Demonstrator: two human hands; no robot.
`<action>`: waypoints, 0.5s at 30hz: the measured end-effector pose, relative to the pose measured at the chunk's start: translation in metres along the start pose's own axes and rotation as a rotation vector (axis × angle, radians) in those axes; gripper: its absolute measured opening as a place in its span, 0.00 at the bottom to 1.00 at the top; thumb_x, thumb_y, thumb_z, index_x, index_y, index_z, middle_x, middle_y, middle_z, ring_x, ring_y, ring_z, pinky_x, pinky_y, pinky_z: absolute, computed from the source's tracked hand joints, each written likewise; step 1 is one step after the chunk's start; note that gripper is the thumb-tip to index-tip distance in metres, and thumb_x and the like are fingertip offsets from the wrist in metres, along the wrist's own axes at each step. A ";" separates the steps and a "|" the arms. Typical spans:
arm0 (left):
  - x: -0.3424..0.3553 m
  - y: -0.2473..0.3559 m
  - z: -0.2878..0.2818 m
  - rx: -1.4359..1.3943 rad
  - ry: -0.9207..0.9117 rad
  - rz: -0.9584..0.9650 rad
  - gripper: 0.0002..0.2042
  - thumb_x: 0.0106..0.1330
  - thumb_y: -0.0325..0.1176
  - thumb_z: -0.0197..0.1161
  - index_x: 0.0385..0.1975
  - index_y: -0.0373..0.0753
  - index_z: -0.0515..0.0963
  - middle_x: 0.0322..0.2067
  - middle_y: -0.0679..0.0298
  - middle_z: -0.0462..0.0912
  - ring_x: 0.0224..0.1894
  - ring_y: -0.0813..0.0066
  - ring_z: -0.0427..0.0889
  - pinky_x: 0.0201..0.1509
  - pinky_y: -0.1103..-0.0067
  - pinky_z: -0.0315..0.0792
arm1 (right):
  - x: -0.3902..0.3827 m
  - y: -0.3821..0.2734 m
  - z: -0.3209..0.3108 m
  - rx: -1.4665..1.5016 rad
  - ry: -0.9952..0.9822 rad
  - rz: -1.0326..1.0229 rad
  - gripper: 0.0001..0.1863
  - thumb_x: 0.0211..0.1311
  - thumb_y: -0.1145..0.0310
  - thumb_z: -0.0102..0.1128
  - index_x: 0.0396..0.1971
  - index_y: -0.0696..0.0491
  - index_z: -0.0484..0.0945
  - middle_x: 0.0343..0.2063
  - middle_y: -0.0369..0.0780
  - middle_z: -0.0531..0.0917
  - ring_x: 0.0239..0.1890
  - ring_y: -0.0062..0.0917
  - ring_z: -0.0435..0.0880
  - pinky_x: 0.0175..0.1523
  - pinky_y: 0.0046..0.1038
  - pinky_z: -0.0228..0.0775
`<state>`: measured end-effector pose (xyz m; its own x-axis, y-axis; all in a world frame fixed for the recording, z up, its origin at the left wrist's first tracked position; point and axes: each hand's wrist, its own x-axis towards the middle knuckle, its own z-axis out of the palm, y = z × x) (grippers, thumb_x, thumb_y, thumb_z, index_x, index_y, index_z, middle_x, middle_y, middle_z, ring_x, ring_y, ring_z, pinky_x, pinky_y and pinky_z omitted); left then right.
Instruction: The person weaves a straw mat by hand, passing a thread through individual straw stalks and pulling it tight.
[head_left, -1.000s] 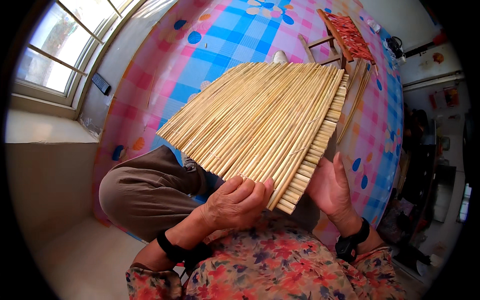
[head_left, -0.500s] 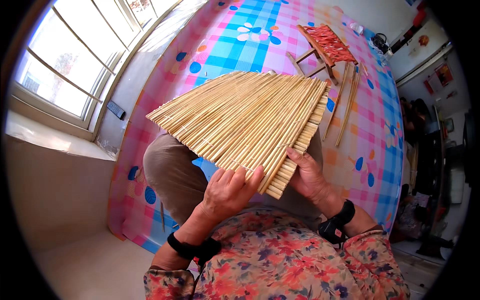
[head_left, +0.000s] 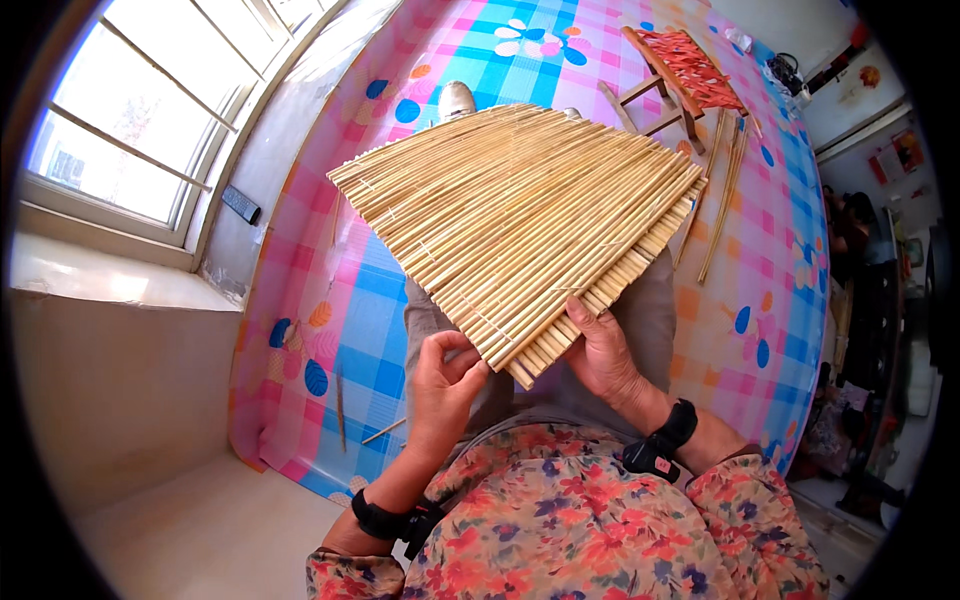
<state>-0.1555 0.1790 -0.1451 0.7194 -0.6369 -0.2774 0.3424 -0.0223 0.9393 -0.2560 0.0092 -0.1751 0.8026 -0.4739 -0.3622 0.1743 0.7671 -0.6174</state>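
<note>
A broad mat of straw-coloured stalks (head_left: 520, 220), stitched side by side with thin thread, lies tilted above my lap. A second layer of stalks (head_left: 625, 275) runs crosswise beneath it and shows along its right edge. My right hand (head_left: 608, 360) grips the near right edge, thumb on top and fingers underneath. At the near corner my left hand (head_left: 447, 380) is closed, its thumb and forefinger pinched at the mat's edge. Whether a thread is also between those fingertips, I cannot tell.
A folding stool (head_left: 680, 75) with a red woven seat stands at the far right on the checked floral sheet (head_left: 370, 330). Long loose stalks (head_left: 725, 200) lie beside it. A remote control (head_left: 241, 204) rests on the sill by the barred window (head_left: 120, 120).
The mat has swung to the right and turned slightly. My left hand has slid from its near edge to the corner and drawn into a pinch; my right hand keeps its hold.
</note>
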 end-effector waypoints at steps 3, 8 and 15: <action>0.004 0.020 -0.005 -0.443 -0.011 -0.397 0.16 0.66 0.28 0.53 0.50 0.29 0.62 0.44 0.53 0.76 0.46 0.64 0.79 0.49 0.73 0.76 | -0.002 -0.004 0.001 -0.036 -0.008 0.022 0.22 0.65 0.63 0.54 0.56 0.55 0.65 0.50 0.36 0.73 0.54 0.24 0.70 0.62 0.30 0.61; 0.027 0.040 -0.001 -0.326 -0.107 -0.648 0.18 0.67 0.41 0.54 0.47 0.31 0.69 0.41 0.56 0.79 0.39 0.68 0.82 0.37 0.73 0.79 | -0.003 -0.001 -0.014 -0.314 -0.004 -0.001 0.22 0.65 0.61 0.54 0.55 0.56 0.66 0.51 0.37 0.72 0.55 0.21 0.68 0.60 0.26 0.60; 0.023 0.029 0.013 -0.239 0.100 -0.588 0.14 0.65 0.39 0.58 0.44 0.35 0.74 0.35 0.62 0.81 0.32 0.74 0.82 0.31 0.79 0.79 | -0.011 -0.023 -0.028 -0.339 -0.100 0.166 0.25 0.65 0.61 0.53 0.58 0.58 0.64 0.52 0.36 0.72 0.55 0.20 0.67 0.61 0.26 0.55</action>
<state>-0.1373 0.1535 -0.1217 0.4198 -0.4950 -0.7607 0.8136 -0.1662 0.5572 -0.2851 -0.0153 -0.1760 0.8588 -0.2977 -0.4169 -0.1477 0.6353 -0.7580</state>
